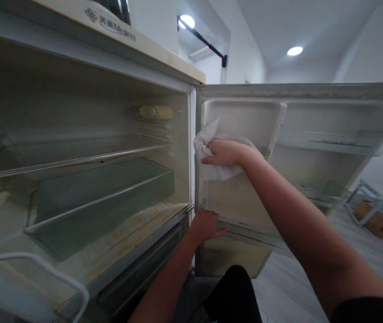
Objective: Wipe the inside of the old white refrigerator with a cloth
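Note:
My right hand (224, 152) presses a white cloth (223, 172) against the inner side of the open fridge door (241, 119), close to the hinge edge. The fingers are curled over the cloth, which bunches up around them. Lower down, my left hand (206, 225) lies at the hinge side of the door, by a clear door shelf (245, 233). Its fingers are spread and hold nothing. To the left of both hands is the fridge interior (87, 107), with yellowish stains on its floor.
Inside the fridge are a glass shelf (77, 164) and a tilted clear drawer (110, 206). A yellow lamp cover (156, 112) sits on the side wall. A white curved tube (43, 264) crosses the lower left. A cardboard box (380, 222) stands at the far right.

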